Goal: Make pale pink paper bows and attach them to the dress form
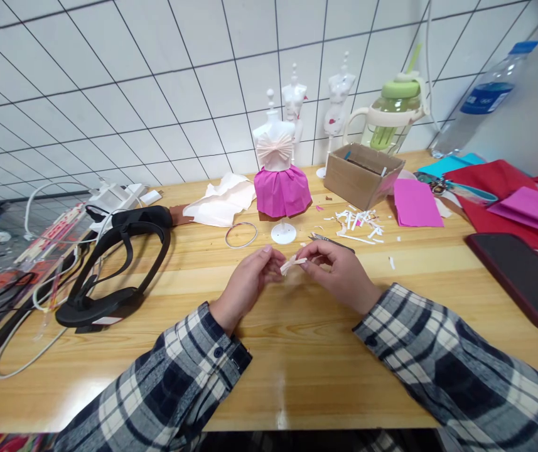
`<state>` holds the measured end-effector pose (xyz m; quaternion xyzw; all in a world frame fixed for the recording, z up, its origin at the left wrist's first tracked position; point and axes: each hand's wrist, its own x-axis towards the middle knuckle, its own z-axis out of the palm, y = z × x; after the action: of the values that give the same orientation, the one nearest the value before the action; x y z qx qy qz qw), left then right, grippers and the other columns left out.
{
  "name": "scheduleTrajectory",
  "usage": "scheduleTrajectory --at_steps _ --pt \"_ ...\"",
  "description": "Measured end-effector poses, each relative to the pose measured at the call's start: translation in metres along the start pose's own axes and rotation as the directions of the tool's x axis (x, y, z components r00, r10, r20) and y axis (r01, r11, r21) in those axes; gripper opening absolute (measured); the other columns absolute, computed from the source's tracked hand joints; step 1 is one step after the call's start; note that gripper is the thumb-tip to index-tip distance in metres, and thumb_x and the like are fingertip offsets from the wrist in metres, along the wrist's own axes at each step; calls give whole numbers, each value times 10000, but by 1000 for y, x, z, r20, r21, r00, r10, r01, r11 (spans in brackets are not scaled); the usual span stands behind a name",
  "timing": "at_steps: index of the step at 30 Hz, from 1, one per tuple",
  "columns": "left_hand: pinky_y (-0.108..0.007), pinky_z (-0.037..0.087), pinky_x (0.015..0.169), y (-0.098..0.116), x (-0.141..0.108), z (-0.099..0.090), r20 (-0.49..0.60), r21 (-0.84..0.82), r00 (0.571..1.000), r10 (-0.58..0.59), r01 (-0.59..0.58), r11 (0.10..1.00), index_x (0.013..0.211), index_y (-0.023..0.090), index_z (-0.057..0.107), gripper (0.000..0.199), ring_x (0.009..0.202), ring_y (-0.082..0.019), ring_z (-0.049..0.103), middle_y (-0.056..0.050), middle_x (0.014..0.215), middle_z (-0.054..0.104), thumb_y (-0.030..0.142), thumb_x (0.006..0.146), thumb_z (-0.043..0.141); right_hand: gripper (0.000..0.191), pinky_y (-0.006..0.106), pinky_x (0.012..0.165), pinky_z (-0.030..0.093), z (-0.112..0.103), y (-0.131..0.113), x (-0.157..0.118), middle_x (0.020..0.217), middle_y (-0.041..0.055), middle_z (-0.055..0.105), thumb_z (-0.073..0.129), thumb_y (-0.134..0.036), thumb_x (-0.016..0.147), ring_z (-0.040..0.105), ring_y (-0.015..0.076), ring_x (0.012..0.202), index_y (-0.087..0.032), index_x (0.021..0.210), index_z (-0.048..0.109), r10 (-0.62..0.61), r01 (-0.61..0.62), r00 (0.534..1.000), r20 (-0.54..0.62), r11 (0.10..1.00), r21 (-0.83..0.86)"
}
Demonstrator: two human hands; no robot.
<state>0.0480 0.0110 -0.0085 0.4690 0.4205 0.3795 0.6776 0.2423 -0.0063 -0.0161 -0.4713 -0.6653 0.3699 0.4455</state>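
Note:
Between my hands is a small folded strip of cream paper, pinched in the middle like a bow. My right hand is closed on its right end, with thumb and forefinger pressed together. At its left end, my left hand has its fingers loosely curled and the thumb apart; whether the fingertips touch the paper is unclear. Just beyond stands a white mini dress form in a magenta paper skirt and a pleated cream bow top. A dark pointed tool lies behind my right hand.
White paper scraps, a cardboard box and magenta paper lie right of the dress form. Crumpled cream paper, a thin ring and a black headset are left. A phone sits far right.

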Motion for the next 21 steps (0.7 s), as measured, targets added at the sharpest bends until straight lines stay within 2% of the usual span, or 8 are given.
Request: scheduleTrajectory --at_steps 1,3,5,7,13,16,18,21 --pt "-288 470 763 1 0 0 -54 196 986 156 -142 970 893 159 645 356 836 -174 592 -53 889 645 504 853 566 104 294 639 488 0 1 1 792 27 668 604 -294 811 615 163 699 -194 841 610 76 -76 997 8 997 10" --pt "-312 455 825 4 -2 2 -13 540 937 350 -288 791 949 167 654 339 918 -203 596 -62 962 667 475 808 641 127 256 530 425 1 4 1 684 -12 587 608 -310 791 524 123 567 -191 833 596 159 -159 987 25 987 13" --pt "-318 449 829 6 -4 4 47 721 906 420 -322 613 923 176 665 291 898 -204 605 -52 937 685 431 783 683 125 243 505 395 2 4 2 660 -29 539 604 -306 780 478 108 541 -190 823 584 171 -172 984 41 985 16" --pt "-304 453 782 4 -5 6 69 786 900 431 -315 532 836 177 669 208 819 -185 612 -35 840 689 384 815 654 123 242 507 395 3 3 1 647 -33 519 600 -307 777 477 107 547 -191 801 567 176 -179 982 73 983 34" --pt "-274 465 717 -3 -4 8 66 755 918 392 -303 582 774 172 665 191 749 -163 617 -27 774 686 338 852 610 220 249 576 461 4 -6 0 805 5 596 649 -331 763 559 122 667 -185 917 592 160 -170 984 81 975 145" --pt "-276 475 729 -3 -5 9 82 735 922 377 -311 602 763 174 666 193 775 -169 625 -35 795 695 334 855 612 188 249 582 467 5 -6 0 760 8 612 663 -352 759 569 124 668 -178 812 613 205 -213 977 59 958 193" --pt "-281 479 743 -2 -6 10 92 720 913 397 -336 607 760 175 664 187 787 -171 628 -40 804 698 324 859 612 230 244 548 462 6 -5 0 680 -10 597 672 -396 754 553 113 603 -180 748 593 296 -311 950 96 897 314" --pt "-292 476 777 -1 -8 11 139 719 868 477 -420 554 772 177 666 154 804 -173 627 -42 818 699 307 849 633 297 234 507 460 8 -3 -1 638 -27 588 693 -452 741 528 93 529 -182 752 570 398 -451 892 213 748 487"
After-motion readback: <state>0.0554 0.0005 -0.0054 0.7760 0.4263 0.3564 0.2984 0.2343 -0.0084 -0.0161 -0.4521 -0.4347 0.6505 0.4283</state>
